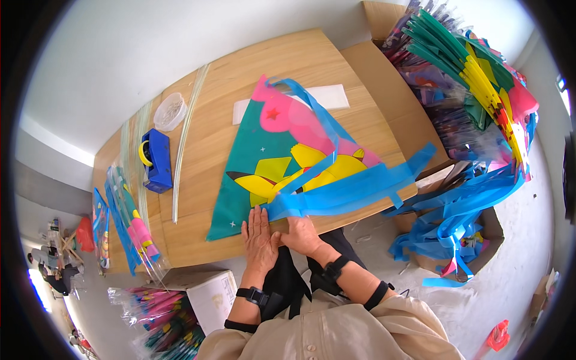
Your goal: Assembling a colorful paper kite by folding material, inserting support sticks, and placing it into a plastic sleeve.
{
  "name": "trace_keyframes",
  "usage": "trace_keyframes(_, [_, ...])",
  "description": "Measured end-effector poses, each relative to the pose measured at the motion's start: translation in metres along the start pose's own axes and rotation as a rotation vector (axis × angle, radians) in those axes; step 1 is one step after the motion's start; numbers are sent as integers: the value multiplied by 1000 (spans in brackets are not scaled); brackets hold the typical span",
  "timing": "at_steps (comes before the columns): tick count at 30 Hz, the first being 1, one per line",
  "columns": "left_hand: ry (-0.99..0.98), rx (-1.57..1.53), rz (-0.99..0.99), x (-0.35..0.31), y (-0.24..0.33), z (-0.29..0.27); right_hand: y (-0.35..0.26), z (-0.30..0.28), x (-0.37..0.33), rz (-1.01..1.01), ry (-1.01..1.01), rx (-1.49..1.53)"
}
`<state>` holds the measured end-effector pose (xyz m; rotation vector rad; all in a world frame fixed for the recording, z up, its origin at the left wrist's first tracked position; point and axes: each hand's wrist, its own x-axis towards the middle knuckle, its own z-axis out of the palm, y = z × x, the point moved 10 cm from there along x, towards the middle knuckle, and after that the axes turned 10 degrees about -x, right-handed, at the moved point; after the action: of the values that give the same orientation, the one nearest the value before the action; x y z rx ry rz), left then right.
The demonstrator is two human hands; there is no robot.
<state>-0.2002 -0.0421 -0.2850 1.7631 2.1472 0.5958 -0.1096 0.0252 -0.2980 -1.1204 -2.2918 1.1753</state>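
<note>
A triangular kite [246, 162] of thin green, pink and yellow sheet with a cartoon figure lies on the wooden table before me. Long blue tail strips [354, 195] run over its right side and along the near edge. Flat on the kite's near edge rests my left hand [259, 246], fingers stretched out and together. Beside it, my right hand [302, 236] has its fingers bent and closed at the near end of the blue strip. Its thumb side almost meets my left thumb. The fingertips of the right hand are partly hidden.
On the table [204, 138] stand a blue tape dispenser [158, 161] and a clear tub [170, 112] beside thin rods [191, 138]. Rolled kites [132, 219] lie at the left edge. A carton [396, 96] piled with kites stands right, above a box of blue strips [462, 231].
</note>
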Motion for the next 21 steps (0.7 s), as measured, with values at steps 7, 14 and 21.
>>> trace_keyframes(7, [2, 51, 13, 1, 9, -2, 51, -46, 15, 243, 388, 1616])
trace_keyframes(14, [0, 78, 2, 0, 9, -1, 132, -139, 1, 328, 521, 903])
trace_keyframes(21, [13, 105, 8, 0, 14, -2, 122, -202, -14, 101, 589, -651])
